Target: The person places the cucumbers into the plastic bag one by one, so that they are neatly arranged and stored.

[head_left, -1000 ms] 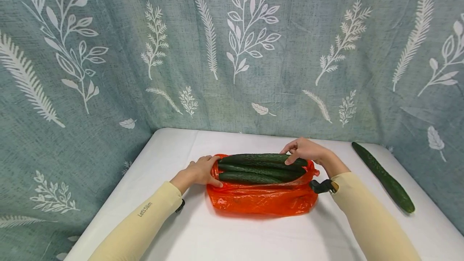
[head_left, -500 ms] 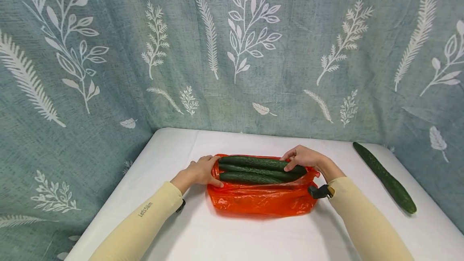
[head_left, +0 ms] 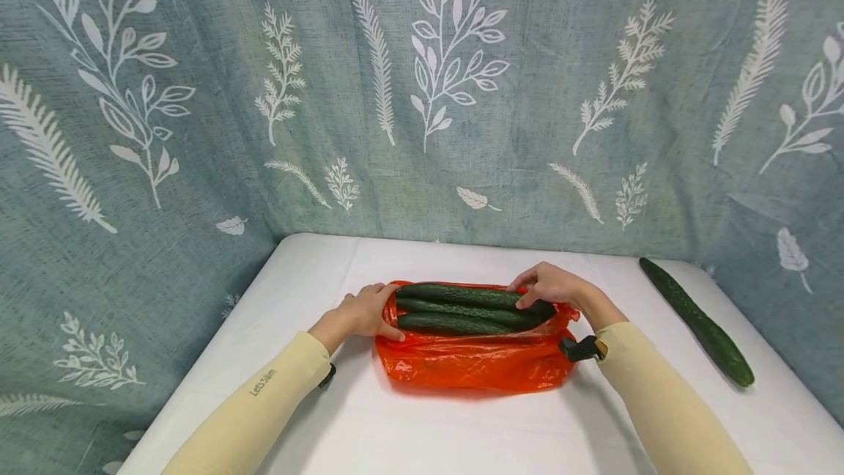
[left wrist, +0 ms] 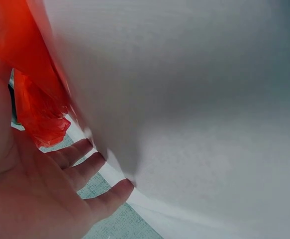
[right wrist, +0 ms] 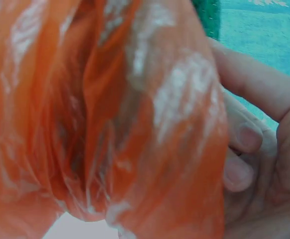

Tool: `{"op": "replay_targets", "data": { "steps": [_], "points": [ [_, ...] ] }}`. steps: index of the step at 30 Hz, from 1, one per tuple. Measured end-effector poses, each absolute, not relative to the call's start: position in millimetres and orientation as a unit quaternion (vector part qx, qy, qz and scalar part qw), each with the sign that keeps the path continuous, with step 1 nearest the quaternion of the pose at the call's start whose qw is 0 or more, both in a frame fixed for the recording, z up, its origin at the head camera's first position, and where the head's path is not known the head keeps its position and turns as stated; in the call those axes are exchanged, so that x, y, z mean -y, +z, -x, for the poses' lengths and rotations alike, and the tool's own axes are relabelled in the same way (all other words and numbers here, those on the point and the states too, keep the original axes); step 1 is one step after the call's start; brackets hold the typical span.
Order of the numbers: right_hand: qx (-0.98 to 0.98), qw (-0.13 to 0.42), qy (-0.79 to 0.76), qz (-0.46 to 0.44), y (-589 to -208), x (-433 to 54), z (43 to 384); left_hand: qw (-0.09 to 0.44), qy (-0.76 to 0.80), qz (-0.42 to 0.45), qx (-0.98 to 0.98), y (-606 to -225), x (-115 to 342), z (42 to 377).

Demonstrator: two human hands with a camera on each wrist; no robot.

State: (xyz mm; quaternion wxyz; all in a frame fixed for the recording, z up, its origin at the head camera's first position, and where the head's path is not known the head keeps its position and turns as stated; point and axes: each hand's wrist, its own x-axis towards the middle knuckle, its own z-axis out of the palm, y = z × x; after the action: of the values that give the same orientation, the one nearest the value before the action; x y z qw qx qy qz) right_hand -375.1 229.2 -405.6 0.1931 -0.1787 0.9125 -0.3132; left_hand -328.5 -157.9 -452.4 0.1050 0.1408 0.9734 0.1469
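A red plastic bag (head_left: 475, 365) lies on the white table in the head view, its mouth facing up. Several dark green cucumbers (head_left: 455, 308) lie side by side inside it. At the bag's left end my left hand (head_left: 359, 311) holds the mouth, thumb over the front rim and fingers at the back. In the left wrist view its other fingers are spread near the cloth. My right hand (head_left: 550, 284) grips the rearmost cucumber (head_left: 455, 292) near its right end. In the right wrist view the crumpled bag hides much of that grip; curled fingertips (right wrist: 246, 137) show beside it.
Another cucumber (head_left: 699, 325) lies slanted on the table at the right, apart from the bag. A white cloth covers the table (head_left: 330, 431). A leaf-patterned green curtain (head_left: 422, 189) hangs behind and along both sides.
My right hand has come down and slightly nearer with the rearmost cucumber, which now sits lower in the bag. Over the last half second little has moved. The left hand stays in place.
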Motion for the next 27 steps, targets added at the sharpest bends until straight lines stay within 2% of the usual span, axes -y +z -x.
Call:
{"op": "replay_targets", "data": {
  "steps": [13, 27],
  "points": [
    [-0.868, 0.196, -0.437, 0.132, -394.3, -267.9, 353.8, 0.108, 0.15, -0.141, -0.973, -451.1, 157.4, 326.5],
    [-0.838, 0.16, -0.518, 0.064, -387.4, -335.8, 331.6, 0.106, 0.147, -0.143, -0.973, -449.3, 158.1, 327.0]
  ]
}}
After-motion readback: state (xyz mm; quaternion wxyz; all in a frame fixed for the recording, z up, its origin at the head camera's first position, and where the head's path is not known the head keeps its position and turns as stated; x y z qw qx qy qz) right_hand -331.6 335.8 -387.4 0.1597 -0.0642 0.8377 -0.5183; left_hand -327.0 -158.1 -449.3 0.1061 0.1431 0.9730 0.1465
